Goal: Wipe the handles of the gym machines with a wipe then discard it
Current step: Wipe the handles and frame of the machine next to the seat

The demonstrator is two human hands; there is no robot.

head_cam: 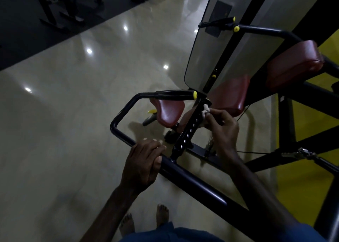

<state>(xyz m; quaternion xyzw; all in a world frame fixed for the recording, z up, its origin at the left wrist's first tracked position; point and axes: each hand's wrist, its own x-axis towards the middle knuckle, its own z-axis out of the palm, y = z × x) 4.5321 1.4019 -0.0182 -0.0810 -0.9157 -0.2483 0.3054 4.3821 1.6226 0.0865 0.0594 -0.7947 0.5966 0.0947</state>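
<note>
Wipe (205,110): small, white, crumpled, pinched in the fingertips of the right hand (222,130). It sits against the black perforated adjustment post (190,130), near the post's top end, just below the yellow end cap (195,94) of the near handle (174,95). Looks like it's touching the post or the collar at its top; too dim and small to say which.

Right hand: fingers curled in, clamped on the wipe, forearm running in from lower right across the frame.

Left hand (145,163): wrapped around the black tubular bar (190,184), fingers over the top, thumb side toward the camera. Grip is closed on the bar, just right of where the tube bends up toward the near handle.

Near handle: black grip, roughly horizontal, well apart from the left hand, close to the wipe but not touching it.

Far handle (218,22): same black grip with yellow caps, higher up in front of the grey shroud (238,45).

Machine has three dark red pads: seat (170,113) below the near handle, one pad (231,96) right of the wipe, another (293,67) further up right.

Around it: glossy pale floor (73,104) with ceiling light reflections, dark mat and other equipment at upper left, yellow floor area at right. Bare feet (162,215) at bottom centre.
</note>
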